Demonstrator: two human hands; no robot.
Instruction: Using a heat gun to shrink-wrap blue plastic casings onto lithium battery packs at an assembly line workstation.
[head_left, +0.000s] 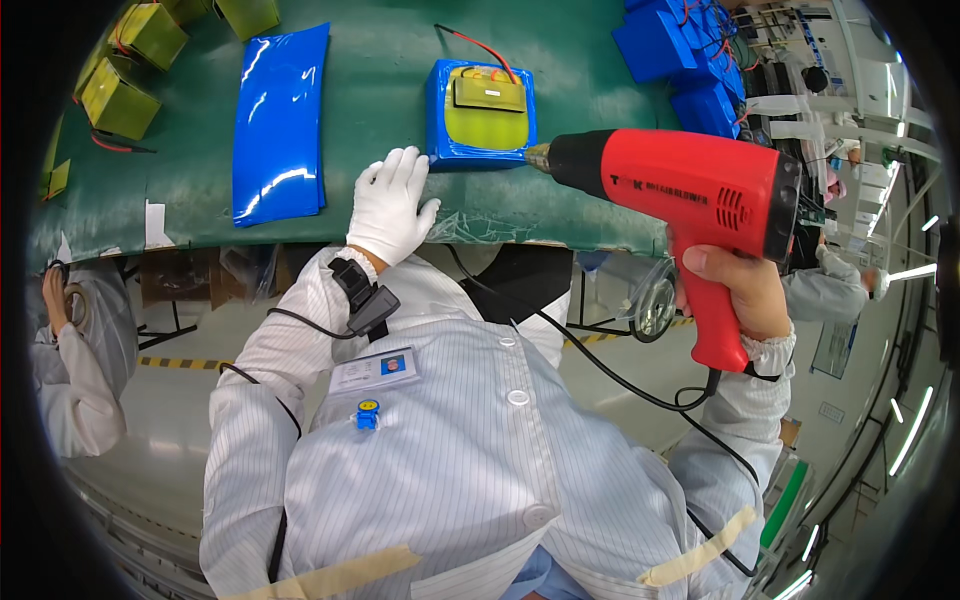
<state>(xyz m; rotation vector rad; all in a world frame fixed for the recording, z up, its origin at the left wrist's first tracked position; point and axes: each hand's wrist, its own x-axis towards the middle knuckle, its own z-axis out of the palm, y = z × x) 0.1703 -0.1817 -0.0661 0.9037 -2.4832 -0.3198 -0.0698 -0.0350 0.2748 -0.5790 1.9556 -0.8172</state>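
A red heat gun (665,180) is gripped by its handle in my bare right hand (738,285). Its metal nozzle points left, at the lower right corner of a battery pack (487,118). That pack is wrapped in blue film around its edges, with a yellow face, a small yellow-wrapped board and red and black leads on top. My left hand (392,205), in a white glove, lies flat on the table edge with its fingers stretched out. Its fingertips are beside the pack's lower left corner. Left of this hand lies a stack of flat blue film sleeves (280,125).
Several yellow packs (120,100) with leads stand at the far left of the green table (380,70). Blue-wrapped packs (690,60) are piled at the far right. A black cord (620,385) hangs from the heat gun across my front. Another person's sleeve (85,370) shows at left.
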